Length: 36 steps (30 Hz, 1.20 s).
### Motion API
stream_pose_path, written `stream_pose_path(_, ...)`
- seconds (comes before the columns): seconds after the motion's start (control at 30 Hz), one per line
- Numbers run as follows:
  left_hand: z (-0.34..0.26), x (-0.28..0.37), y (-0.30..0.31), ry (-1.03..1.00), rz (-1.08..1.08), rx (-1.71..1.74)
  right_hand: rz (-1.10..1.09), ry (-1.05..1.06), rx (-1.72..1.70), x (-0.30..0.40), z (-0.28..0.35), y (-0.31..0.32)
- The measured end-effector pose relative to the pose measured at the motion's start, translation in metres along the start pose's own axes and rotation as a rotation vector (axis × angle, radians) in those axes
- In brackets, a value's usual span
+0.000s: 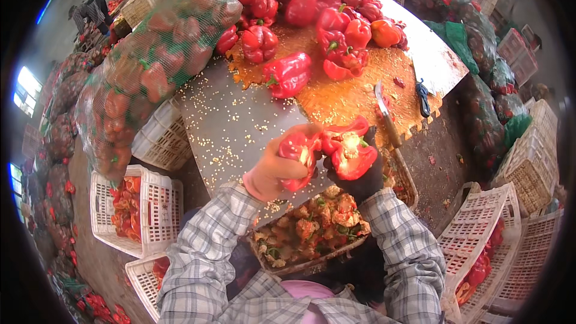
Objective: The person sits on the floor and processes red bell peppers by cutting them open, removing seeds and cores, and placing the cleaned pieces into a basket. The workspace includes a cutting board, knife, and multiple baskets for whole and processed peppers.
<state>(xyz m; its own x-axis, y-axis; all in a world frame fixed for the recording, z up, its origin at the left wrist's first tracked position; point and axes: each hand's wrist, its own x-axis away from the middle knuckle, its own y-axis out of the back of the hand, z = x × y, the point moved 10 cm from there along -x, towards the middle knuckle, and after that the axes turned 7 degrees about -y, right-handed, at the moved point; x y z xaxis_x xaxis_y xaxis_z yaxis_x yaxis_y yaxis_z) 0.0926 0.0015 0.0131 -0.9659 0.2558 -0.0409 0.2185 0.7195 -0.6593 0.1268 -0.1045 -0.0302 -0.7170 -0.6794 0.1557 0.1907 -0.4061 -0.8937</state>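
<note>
My left hand (281, 164) grips one piece of a split red bell pepper (298, 155). In my right hand (362, 177), which wears a dark glove, is the other piece (351, 148), opened to show its pale seed core and a bit of green stem. The two pieces meet or nearly meet above the table's near edge. Below them sits a crate of pepper cores (310, 227) with seeds and green stems. A curved knife (388, 114) with a wooden handle lies beyond my right hand, near a dark-handled tool (422, 98).
Whole red peppers (297, 4) are heaped across the table's far side. Seeds litter the metal sheet (225, 117) and orange mat (324, 92). A full mesh sack (157, 63) leans at left. Plastic crates (137, 211) (477, 229) flank me. A person (92, 13) bends at far left.
</note>
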Motion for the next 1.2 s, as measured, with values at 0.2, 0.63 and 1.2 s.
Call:
stream_pose_path(0.2, -0.056, -0.006, 0.0, -0.46, -0.164, -1.949, 0.077, 0.001, -0.003, 0.005, 0.014, -0.006)
stream_pose_path(0.63, -0.023, 0.0, -0.051, -0.482, -0.205, -1.448, -0.152, 0.403, 0.47, 0.026, 0.032, 0.008)
stream_pose_path(1.2, 0.036, 0.005, -0.059, -0.419, -0.161, -1.369, -0.404, 0.466, 0.362, 0.025, 0.04, 0.077)
